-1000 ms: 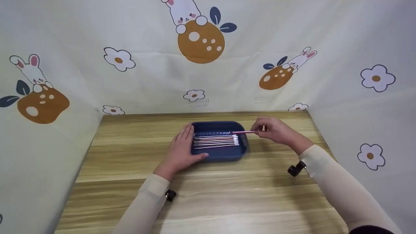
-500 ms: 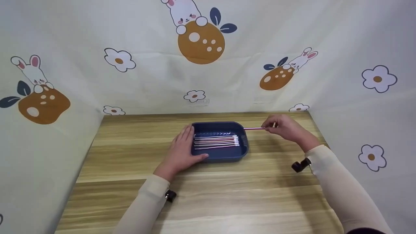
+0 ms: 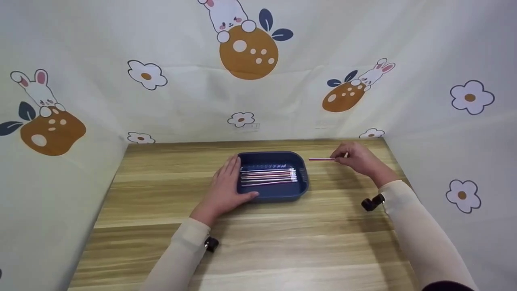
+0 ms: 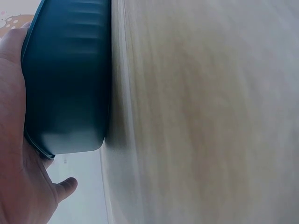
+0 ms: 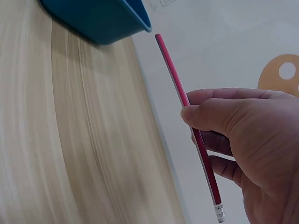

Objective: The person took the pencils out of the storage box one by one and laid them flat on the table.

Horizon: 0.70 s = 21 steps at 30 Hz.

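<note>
Right hand pinches a red pencil just right of the blue tray; left hand, spread wide, touches its left end; striped pencils lie inside.

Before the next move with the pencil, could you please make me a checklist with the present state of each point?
1. Red pencil pinched in right hand: ok.
2. Pencil apart from blue tray: ok, a gap shows.
3. Left hand touching the tray: ok.
4. Tray flat on tabletop: ok.
5. Pencils inside with eraser ends together: ok, toward the right.
6. Exact pencil count inside: cannot tell, too closely packed.
</note>
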### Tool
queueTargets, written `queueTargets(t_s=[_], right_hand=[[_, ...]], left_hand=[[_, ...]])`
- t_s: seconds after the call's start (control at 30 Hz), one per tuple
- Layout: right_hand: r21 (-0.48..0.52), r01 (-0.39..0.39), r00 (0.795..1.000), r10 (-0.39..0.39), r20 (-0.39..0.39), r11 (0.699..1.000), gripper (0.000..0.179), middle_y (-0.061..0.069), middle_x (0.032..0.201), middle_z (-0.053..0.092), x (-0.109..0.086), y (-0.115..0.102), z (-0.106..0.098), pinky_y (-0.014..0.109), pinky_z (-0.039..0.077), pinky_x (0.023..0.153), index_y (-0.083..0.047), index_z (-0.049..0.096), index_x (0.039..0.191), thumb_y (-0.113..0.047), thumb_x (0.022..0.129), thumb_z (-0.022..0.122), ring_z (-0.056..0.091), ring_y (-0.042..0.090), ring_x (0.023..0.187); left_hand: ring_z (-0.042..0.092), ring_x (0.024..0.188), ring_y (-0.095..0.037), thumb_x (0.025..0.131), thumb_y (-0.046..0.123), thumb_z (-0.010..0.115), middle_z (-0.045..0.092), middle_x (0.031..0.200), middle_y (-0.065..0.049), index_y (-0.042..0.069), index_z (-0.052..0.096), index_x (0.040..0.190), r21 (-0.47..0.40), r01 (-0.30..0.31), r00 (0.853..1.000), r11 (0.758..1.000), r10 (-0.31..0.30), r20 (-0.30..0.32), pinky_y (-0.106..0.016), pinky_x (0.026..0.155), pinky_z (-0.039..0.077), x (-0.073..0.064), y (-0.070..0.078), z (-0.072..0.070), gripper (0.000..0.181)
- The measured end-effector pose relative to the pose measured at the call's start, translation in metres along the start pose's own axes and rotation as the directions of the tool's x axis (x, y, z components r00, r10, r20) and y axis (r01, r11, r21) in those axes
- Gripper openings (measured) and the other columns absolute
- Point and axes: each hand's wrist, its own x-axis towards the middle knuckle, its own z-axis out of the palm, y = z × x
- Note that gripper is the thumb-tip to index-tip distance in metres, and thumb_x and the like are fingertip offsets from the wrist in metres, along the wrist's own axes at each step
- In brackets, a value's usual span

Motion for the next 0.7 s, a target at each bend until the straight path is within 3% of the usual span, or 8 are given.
queueTargets(t_s=[0.47, 0.7], right_hand=[[0.002, -0.06, 0.998, 0.06, 0.008, 0.998, 0.021, 0.008, 0.1, 0.08, 0.002, 0.024, 0.016, 0.027, 0.052, 0.078, -0.007, 0.089, 0.105, 0.01, 0.094, 0.081, 0.069, 0.021, 0.092], [0.008, -0.083, 0.996, 0.082, 0.026, 0.997, 0.021, 0.011, 0.101, 0.081, 0.006, 0.031, 0.027, 0.034, 0.054, 0.085, -0.001, 0.087, 0.105, 0.014, 0.094, 0.077, 0.072, 0.03, 0.098]], left_hand=[[0.01, 0.171, -0.036, 0.091, 0.08, 0.072, 0.011, 0.185, -0.015, 0.003, 0.013, 0.177, -0.003, 0.006, 1.0, 1.0, -0.006, -0.002, -0.061, 0.134, 0.017, 0.0, 0.0, 0.0, 0.13], [0.009, 0.171, -0.034, 0.089, 0.086, 0.068, 0.01, 0.185, -0.014, 0.003, 0.013, 0.177, 0.014, 0.009, 1.0, 1.0, -0.009, 0.004, -0.059, 0.135, 0.017, -0.001, 0.0, -0.001, 0.133]])
